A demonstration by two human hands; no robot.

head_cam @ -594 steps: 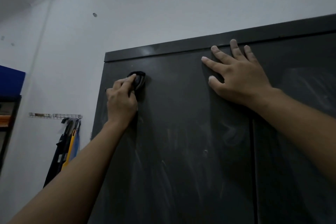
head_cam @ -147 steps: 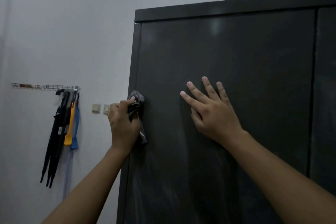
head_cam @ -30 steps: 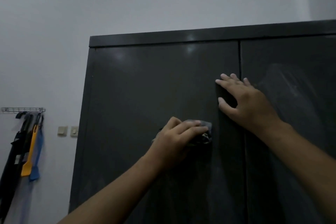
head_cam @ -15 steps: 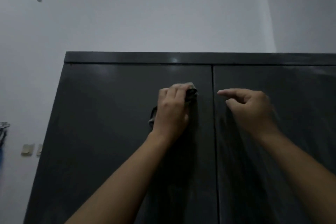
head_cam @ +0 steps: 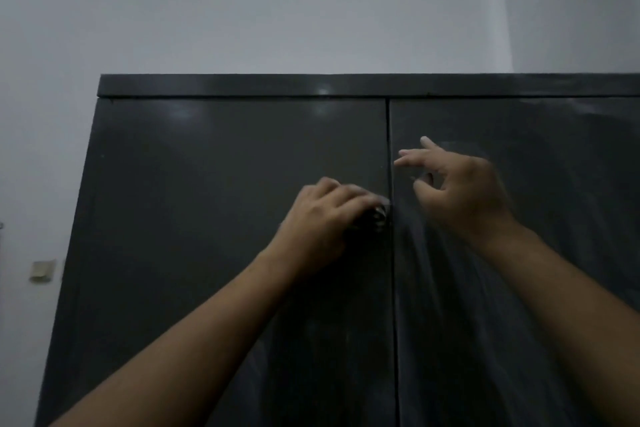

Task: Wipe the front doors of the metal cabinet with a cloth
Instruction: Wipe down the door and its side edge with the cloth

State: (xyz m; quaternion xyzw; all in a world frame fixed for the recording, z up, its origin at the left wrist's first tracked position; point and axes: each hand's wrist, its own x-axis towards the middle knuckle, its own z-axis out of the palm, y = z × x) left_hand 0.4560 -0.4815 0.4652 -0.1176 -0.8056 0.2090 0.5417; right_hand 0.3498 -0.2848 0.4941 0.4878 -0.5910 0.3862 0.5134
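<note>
The dark metal cabinet [head_cam: 214,204] stands against a pale wall [head_cam: 277,10], its 2 front doors closed.

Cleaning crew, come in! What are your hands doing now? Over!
Left hand presses cloth on left door, by the seam. Right hand empty, fingers loose, at streaky right door. Nothing blocking.

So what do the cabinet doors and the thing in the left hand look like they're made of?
Cabinet doors: likely painted sheet metal, dark grey with a semi-gloss finish; soft light glints near the top and pale smears on the right door suggest a hard, smooth skin. Cloth under the left hand: a soft, crumpled dark fabric, though blur hides its weave.
</note>
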